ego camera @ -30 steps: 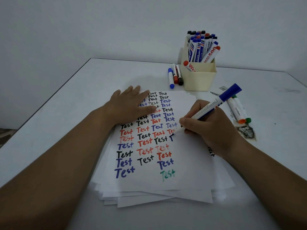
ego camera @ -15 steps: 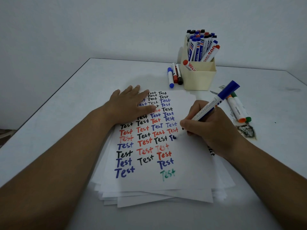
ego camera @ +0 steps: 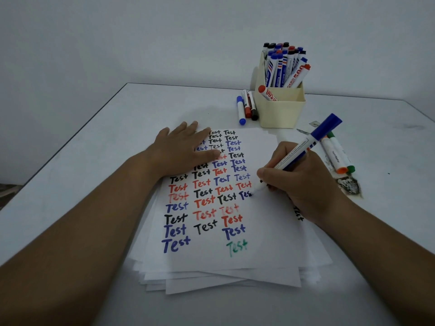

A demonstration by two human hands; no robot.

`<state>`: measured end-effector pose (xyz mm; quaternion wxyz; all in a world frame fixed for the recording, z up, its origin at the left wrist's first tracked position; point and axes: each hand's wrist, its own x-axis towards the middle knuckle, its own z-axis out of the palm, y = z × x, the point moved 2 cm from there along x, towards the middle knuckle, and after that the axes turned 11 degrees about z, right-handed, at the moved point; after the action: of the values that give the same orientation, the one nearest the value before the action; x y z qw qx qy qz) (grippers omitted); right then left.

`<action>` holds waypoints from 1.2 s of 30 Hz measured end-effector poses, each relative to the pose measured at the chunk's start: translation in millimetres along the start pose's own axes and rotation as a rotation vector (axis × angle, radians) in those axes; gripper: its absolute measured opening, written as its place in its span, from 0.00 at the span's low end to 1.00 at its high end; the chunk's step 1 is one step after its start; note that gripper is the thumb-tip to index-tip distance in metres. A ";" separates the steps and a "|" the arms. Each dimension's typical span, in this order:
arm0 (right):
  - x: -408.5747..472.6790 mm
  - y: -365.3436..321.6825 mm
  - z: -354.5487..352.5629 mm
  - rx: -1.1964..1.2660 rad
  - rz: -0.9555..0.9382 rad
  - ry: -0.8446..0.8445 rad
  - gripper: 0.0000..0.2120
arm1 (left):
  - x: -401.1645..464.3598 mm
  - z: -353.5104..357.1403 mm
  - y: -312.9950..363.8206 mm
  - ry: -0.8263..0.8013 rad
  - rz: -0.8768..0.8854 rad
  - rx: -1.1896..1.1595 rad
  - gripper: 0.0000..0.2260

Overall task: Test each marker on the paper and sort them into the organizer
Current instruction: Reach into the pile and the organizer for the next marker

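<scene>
While my right hand [ego camera: 303, 182] pinches the blue marker [ego camera: 299, 154], tip on paper [ego camera: 266, 231], "Tes" now written, seemingly dark blue, left hand [ego camera: 181, 149] flat, fingers straight.

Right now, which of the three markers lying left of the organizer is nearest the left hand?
The blue-capped marker, leftmost of the three; the red-capped and black-capped ones lie closer to the organizer.

left hand [ego camera: 183, 149]: bare, no rings | right hand [ego camera: 303, 184]: bare | forearms: bare, sleeveless
</scene>
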<state>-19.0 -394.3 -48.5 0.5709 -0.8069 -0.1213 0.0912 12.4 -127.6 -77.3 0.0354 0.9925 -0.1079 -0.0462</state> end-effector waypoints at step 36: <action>12.5 -46.6 -5.3 -0.818 -0.037 -0.085 0.21 | -28.7 -32.8 35.9 0.772 0.391 -0.234 0.33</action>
<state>-9.8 -380.4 -2.9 0.1992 -0.9605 -0.1854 0.0586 -19.9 -154.4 -39.4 0.1934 0.8872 -0.2662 0.3233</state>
